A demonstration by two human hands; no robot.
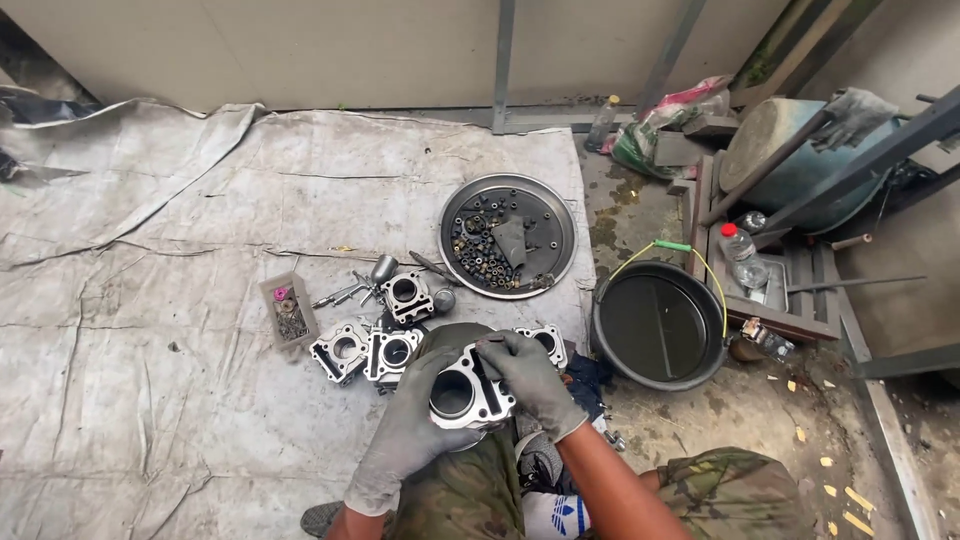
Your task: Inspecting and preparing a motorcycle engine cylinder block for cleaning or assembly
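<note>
Ideally, with the left hand (pixel 408 440) wrapped firmly under the cylinder (pixel 468 392) held over the knee and the right hand (pixel 532 380) closed on its top edge, fingertips pinching something small, work should stay braced and slow, clear of other cylinders (pixel 368 352) on the tarp (pixel 150 380).

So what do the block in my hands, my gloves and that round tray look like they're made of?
Engine cylinder block: likely cast aluminium, dull silver with fins. Gloves on the left hand and right hand: grey, probably coated knit fabric. Round tray: metal, shiny rim.
</note>
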